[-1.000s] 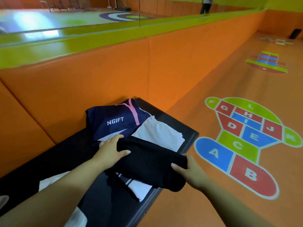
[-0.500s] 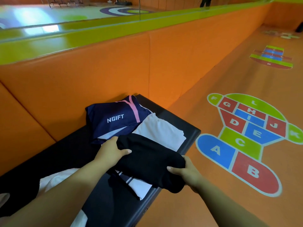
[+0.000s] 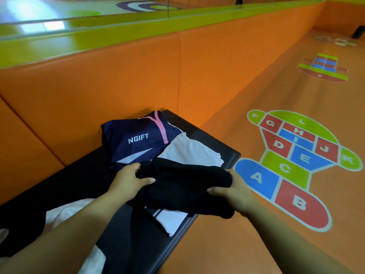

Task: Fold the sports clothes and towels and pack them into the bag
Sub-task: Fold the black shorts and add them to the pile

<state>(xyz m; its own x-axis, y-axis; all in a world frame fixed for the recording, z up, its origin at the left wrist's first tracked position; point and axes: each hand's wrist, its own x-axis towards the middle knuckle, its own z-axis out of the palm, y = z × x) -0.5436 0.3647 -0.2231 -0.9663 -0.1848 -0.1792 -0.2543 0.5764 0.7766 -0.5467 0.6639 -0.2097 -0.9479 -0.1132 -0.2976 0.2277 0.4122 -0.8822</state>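
I hold a folded black garment (image 3: 183, 186) between both hands, just above the black surface (image 3: 209, 131). My left hand (image 3: 126, 180) grips its left end, thumb laid across the top and fingers (image 3: 136, 167) curled into the cloth. My right hand (image 3: 235, 191) clamps the right end, thumb on top, the other fingers hidden underneath. Beneath the black garment lies a white garment (image 3: 191, 151) with dark stripes showing at its near corner. Behind it, against the orange padded wall (image 3: 138, 76), sits a navy piece (image 3: 138, 139) with a pink stripe and white letters reading "NGIFT". More white cloth (image 3: 65, 212) lies on the surface under my left forearm. I cannot tell which thing is the bag. On the orange floor to my right is a painted hopscotch (image 3: 300, 161) with letters A, B, C, D, E, F, G, H, I, J, K, L.
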